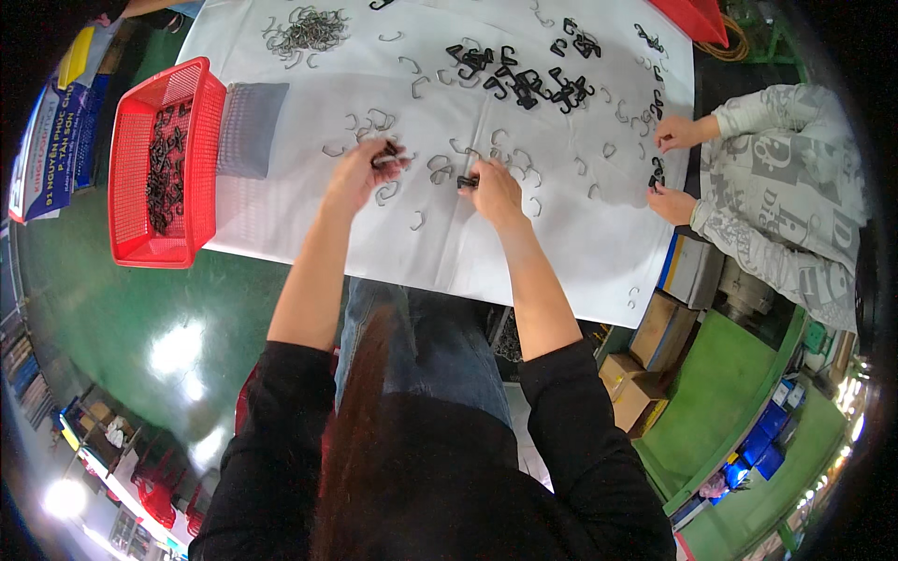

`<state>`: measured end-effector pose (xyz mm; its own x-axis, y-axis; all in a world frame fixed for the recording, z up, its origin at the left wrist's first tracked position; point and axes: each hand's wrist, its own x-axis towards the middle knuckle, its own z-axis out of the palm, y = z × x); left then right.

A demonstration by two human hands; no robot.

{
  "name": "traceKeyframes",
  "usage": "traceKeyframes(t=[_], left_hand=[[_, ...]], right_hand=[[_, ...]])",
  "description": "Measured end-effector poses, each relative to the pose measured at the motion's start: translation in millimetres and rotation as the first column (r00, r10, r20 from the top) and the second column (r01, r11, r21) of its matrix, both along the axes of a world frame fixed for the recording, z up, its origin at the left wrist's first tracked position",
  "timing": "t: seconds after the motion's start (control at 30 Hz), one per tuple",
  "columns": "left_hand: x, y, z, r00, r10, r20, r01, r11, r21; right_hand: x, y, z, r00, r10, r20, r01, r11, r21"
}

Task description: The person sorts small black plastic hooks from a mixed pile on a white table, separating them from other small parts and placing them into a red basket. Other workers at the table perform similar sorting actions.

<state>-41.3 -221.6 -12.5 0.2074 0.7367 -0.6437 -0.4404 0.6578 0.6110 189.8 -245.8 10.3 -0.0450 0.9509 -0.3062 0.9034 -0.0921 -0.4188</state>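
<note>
Hands point(360, 173) point(491, 187) pinch black clips point(385, 154).

1. One head-worn fisheye view looks steeply down from above the person's own torso.
2. It faces forward over a white-covered table point(449, 243) filling the upper middle of the frame.
3. Close range; edges bend, with the green floor point(140, 309) curving at lower left.

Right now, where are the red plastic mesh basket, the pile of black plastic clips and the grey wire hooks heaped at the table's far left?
red plastic mesh basket point(124, 178): head view, on its left wall.
pile of black plastic clips point(524, 82): head view, middle of the cluster.
grey wire hooks point(309, 33): head view, centre of the heap.
</note>
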Motion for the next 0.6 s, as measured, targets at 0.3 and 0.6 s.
traceKeyframes(t=[0.3, 0.6], left_hand=[[45, -25, 22, 0.816, 0.282, 0.505, -0.193, 0.956, -0.222], [-171, -1, 74, 0.889, 0.425, -0.17, -0.346, 0.867, 0.358]], right_hand=[[-23, -7, 17, 0.872, 0.246, -0.424, -0.044, 0.901, 0.432], [23, 11, -68, 0.94, -0.28, 0.195, 0.16, 0.867, 0.472]])
